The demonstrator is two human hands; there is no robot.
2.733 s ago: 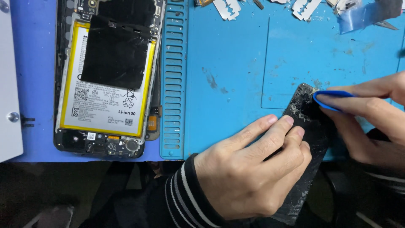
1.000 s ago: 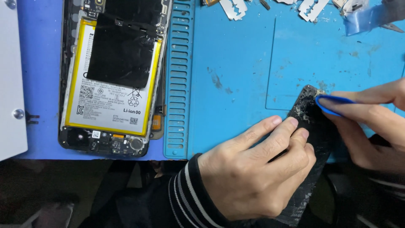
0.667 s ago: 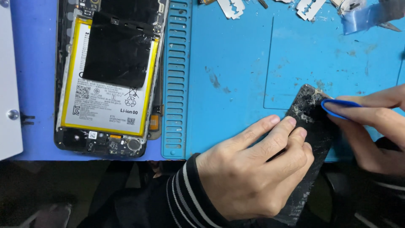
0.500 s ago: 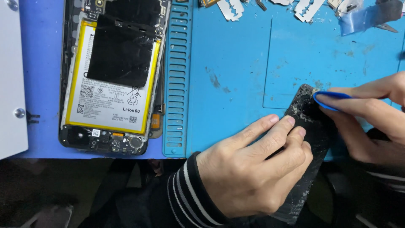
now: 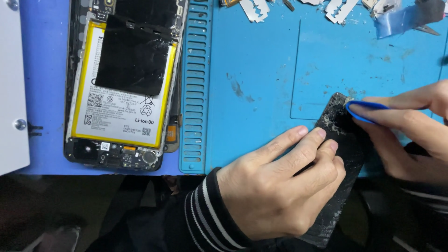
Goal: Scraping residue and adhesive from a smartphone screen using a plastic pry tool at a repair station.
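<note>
An opened phone (image 5: pixel 123 84) with a yellow-edged battery (image 5: pixel 122 93) and black tape (image 5: pixel 133 56) is seen at ten o'clock on a blue mat (image 5: pixel 261 70). Razor blades (image 5: pixel 254 8) are scattered at twelve o'clock. A white panel (image 5: pixel 11 93) is seen at nine o'clock.

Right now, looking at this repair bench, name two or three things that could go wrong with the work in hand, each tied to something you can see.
1. The blue pick scrapes the top corner of the black back cover; it might slip toward the left hand pressing the cover down.
2. The cover overhangs the blue mat edge, so pressure could flex or crack it.
3. Loose razor blades lie at the mat's far edge, a likely cut hazard when reaching.
</note>
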